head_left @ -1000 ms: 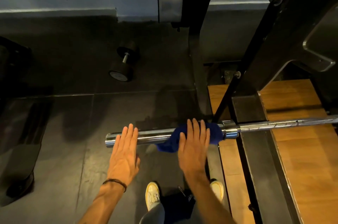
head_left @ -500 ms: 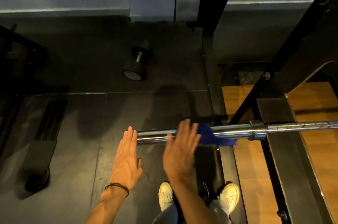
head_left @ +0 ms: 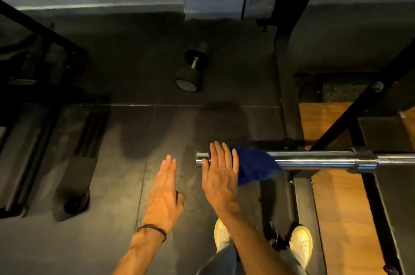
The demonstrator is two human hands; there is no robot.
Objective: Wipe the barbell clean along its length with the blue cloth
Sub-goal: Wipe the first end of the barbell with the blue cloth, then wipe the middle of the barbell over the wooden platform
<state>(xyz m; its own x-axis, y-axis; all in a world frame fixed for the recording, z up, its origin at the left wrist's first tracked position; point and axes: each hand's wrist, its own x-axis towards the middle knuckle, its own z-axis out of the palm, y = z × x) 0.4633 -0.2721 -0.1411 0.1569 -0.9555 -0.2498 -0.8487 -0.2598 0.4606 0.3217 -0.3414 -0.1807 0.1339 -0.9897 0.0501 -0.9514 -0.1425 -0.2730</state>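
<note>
One barbell (head_left: pixel 314 159). One blue cloth (head_left: pixel 254 166), draped over it. Two hands: a left hand (head_left: pixel 165 191) and a right hand (head_left: pixel 221 181). One dumbbell (head_left: pixel 190 72) on the floor. Two pale shoes (head_left: pixel 299 242). One dark wristband (head_left: pixel 152 229).

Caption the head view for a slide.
Right hand presses blue cloth on the barbell end; left hand hovers open beside it.
</note>
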